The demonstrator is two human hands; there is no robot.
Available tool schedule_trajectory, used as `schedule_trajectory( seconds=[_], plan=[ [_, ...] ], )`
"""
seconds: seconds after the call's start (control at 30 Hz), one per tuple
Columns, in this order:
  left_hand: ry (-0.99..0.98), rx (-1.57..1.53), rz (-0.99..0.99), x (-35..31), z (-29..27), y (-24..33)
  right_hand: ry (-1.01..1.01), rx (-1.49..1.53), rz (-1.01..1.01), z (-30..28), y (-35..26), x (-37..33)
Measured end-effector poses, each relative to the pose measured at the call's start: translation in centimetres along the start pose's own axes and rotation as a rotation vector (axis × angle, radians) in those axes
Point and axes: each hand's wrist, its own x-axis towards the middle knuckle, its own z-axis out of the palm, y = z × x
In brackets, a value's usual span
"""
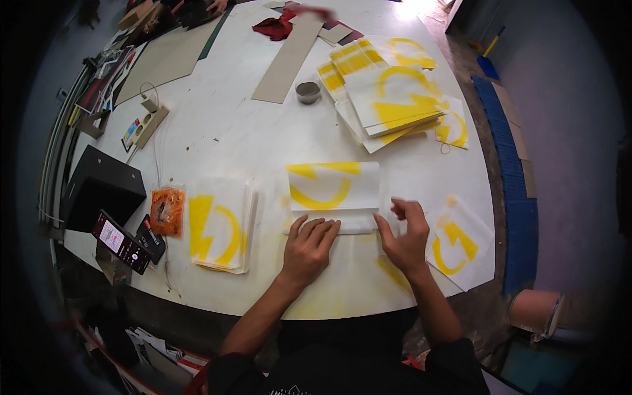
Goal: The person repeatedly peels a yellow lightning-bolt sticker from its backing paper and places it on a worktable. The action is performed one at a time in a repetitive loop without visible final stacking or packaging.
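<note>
Left hand (308, 249) down, fingertips on the lower edge of the sheet (334, 187), centre frame, and that looks like pressure to stop it sliding! Whether anything is pinched beneath them, can't tell. Right hand (406, 242) sits apart from the left at the lower right corner: thumb close to the edge, fingers curled up and clear of the thumb, perhaps so the paper stays free. Folded or rolled, that pale lower strip? Can't tell.

Look how the surface (217, 141) is laid out! Stack (217, 227) left of the sheet, big pile (405, 99) upper right, loose piece (461, 247) at right, all around the middle, presumably to leave working room. Phone (120, 240), lower left, leans with its screen up, probably for easy viewing, near the orange packet (168, 212).
</note>
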Motion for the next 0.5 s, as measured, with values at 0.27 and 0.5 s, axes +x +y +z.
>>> schedule_trajectory(
  seconds=[0.27,0.5],
  plan=[
    [-0.012,-0.091,-0.021,0.0,-0.2,0.4,-0.197,-0.276,-0.463,2.5,1.1,-2.9],
    [-0.228,0.066,-0.172,-4.1,-3.3,1.0,-0.277,-0.350,-0.462,2.4,0.9,-3.7]
  ],
)
